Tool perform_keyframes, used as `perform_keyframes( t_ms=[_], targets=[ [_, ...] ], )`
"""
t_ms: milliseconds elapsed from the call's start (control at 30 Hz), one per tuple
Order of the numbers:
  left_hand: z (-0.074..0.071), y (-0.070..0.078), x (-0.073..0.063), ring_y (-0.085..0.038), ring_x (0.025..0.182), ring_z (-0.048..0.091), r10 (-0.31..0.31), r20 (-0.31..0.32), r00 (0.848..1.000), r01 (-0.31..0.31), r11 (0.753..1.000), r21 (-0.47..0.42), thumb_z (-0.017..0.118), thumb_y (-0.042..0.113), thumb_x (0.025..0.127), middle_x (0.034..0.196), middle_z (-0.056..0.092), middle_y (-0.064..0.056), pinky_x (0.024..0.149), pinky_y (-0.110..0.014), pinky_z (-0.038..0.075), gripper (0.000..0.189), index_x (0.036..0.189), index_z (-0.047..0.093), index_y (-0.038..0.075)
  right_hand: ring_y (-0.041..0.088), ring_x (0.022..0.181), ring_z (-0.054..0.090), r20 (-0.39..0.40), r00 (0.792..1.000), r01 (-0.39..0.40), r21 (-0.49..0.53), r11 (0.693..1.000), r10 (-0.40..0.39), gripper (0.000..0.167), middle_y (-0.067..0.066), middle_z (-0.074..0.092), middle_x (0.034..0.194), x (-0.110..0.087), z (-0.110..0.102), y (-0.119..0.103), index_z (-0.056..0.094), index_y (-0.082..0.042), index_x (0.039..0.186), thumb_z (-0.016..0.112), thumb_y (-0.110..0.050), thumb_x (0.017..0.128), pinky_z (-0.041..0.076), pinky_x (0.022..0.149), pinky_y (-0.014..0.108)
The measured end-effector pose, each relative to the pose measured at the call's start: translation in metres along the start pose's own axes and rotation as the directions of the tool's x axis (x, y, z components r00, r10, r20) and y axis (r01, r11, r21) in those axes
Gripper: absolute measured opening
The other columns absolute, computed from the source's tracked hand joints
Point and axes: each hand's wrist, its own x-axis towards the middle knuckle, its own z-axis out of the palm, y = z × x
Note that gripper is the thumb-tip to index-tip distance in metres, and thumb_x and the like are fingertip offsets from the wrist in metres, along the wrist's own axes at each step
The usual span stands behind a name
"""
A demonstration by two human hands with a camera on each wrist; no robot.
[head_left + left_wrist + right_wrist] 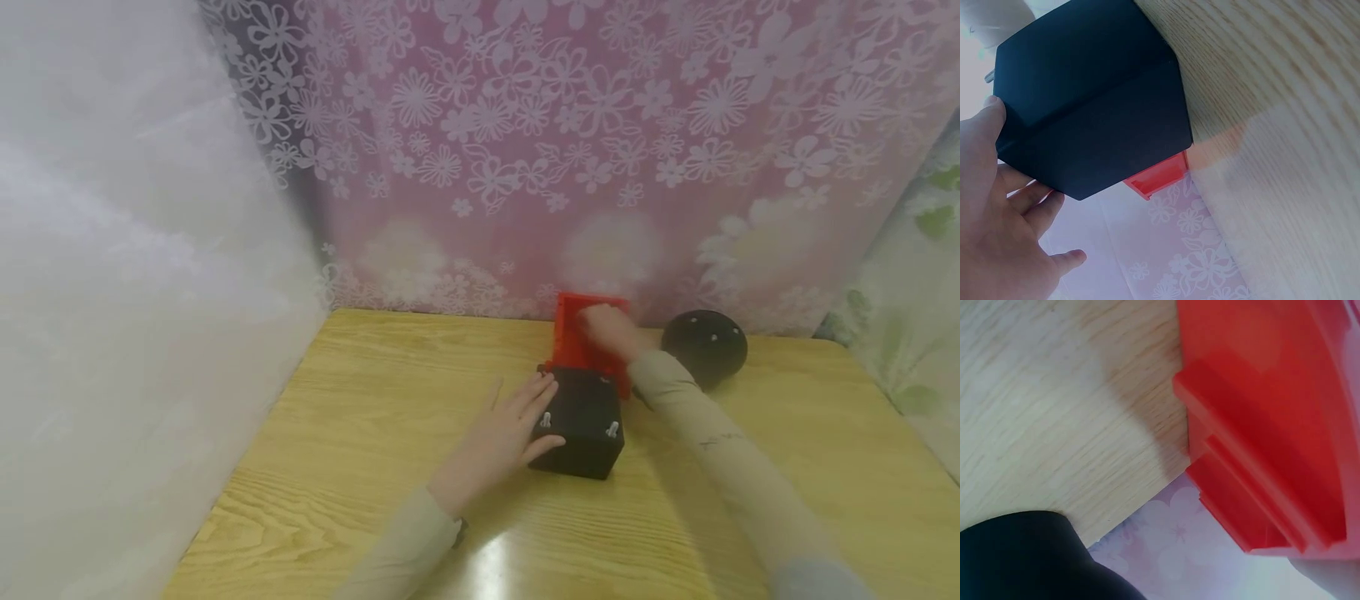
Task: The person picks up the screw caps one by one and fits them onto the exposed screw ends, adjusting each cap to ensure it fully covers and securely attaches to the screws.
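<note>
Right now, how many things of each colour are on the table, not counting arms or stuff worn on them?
Black: 2 (the black box and the rounded black thing)
Red: 1 (the red plastic piece)
Total: 3

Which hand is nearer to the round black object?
Right: the right hand, at the red piece, is left of the round black object; the left hand, on the black box, is farther.
</note>
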Motion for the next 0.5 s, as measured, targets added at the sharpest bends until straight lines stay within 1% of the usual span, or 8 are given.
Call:
perform_keyframes(
  t_ms=[167,267,367,500],
  targets=[
    [-0.0015,0.0011,0.0005,-0.014,0.154,0.022,-0.002,0.007,1.000,0.002,1.000,-0.005,0.038,0.062,0.102,0.166,0.028,0.000,0.125,-0.054,0.012,0.077,0.161,0.028,0.014,0.029,0.072,0.063,0.038,0.999,-0.032,-0.023,0.999,0.032,0.015,0.010,0.067,0.077,-0.0011,0.0007,-0.0032,0.069,-0.002,0.094,0.055,-0.005,0.099,0.056,0.074,0.048],
    [-0.0021,0.0013,0.0005,-0.013,0.154,0.021,-0.004,0.013,1.000,0.004,1.000,-0.003,0.037,0.063,0.102,0.166,0.028,0.001,0.125,-0.054,0.011,0.077,0.161,0.028,0.014,0.030,0.072,0.063,0.030,0.999,-0.034,-0.031,0.999,0.035,0.014,0.011,0.067,0.078,-0.0002,0.0030,-0.0022,0.069,-0.001,0.094,0.055,0.000,0.096,0.056,0.072,0.048],
    [-0.0024,0.0012,0.0001,-0.012,0.154,0.020,-0.009,0.017,1.000,0.010,1.000,-0.015,0.037,0.063,0.102,0.166,0.028,0.001,0.125,-0.053,0.010,0.077,0.161,0.028,0.014,0.031,0.072,0.063,0.009,1.000,-0.027,-0.018,0.999,0.027,0.015,0.012,0.066,0.078,0.0001,0.0034,-0.0024,0.069,0.000,0.094,0.055,0.005,0.092,0.056,0.073,0.048],
    [-0.0027,0.0007,-0.0001,-0.013,0.154,0.020,-0.015,0.026,1.000,0.015,0.999,-0.028,0.038,0.062,0.102,0.167,0.027,0.001,0.125,-0.054,0.010,0.077,0.161,0.028,0.014,0.030,0.072,0.063,0.017,1.000,-0.013,0.002,1.000,0.013,0.014,0.012,0.066,0.078,-0.0006,0.0010,-0.0064,0.069,0.001,0.092,0.056,0.007,0.091,0.055,0.072,0.048]
  ],
)
